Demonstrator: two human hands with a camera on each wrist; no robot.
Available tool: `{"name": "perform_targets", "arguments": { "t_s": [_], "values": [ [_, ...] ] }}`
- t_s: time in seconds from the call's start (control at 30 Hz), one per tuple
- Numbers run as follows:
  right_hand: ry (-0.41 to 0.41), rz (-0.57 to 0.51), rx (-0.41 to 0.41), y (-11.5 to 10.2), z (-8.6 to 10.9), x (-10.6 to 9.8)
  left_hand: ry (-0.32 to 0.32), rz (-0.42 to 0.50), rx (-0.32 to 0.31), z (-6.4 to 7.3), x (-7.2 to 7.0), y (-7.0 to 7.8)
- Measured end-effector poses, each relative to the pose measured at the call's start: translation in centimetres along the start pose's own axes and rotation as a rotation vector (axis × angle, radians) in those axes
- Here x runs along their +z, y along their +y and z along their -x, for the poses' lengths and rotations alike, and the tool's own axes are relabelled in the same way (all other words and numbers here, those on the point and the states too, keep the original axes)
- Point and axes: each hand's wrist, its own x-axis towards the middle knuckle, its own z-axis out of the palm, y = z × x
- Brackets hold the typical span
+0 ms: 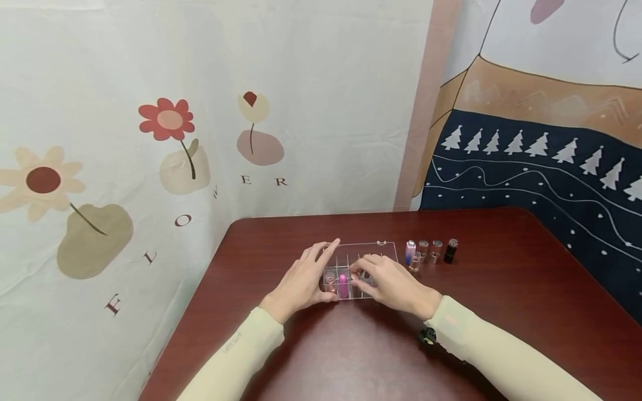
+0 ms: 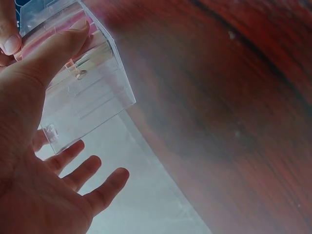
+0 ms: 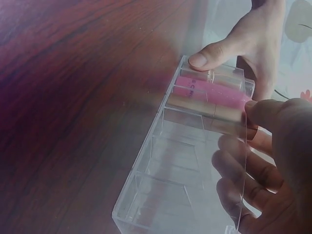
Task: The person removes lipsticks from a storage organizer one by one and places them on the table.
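Pinching the gold tube [image 3: 207, 108] in the right hand [image 1: 395, 282], I judged remotely that it had to run parallel to the walls around it in the clear box [image 3: 170, 163], gripped between thumb and fingers of the left hand [image 1: 300, 281].

L hand [image 1: 300, 282] holds L end of clear box [image 1: 354, 252], thumb at near edge; R hand [image 1: 388, 282] pinches copper-ish tube [image 1: 355, 274] just R of pink tube [image 1: 343, 288]. On tbl [image 1: 501, 289], R of box: 5 small tubes [image 1: 423, 250], incl. black one [image 1: 451, 252] farthest R. Flower-print cloth [image 1: 326, 67] behind.
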Motion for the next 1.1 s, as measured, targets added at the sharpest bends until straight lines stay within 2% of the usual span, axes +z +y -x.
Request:
{"name": "perform_targets", "arguments": {
  "t_s": [0.3, 0.6, 0.87, 1.1],
  "values": [
    [-0.035, -0.006, 0.063, 0.31, 0.12, -0.86, 0.006, -0.007, -0.013, -0.41, 0.25, 0.17],
    [-0.04, -0.025, 0.056, 0.25, 0.01, -1.04, 0.018, 0.003, -0.029, -0.46, 0.19, 0.16],
    [-0.054, -0.04, 0.082, 0.01, 0.27, -0.89, -0.001, 0.0, -0.034, -0.17, 0.32, 0.09],
    [-0.04, -0.035, 0.065, -0.08, 0.25, -0.72, -0.001, -0.006, -0.033, -0.05, 0.18, 0.16]
  ]
}}
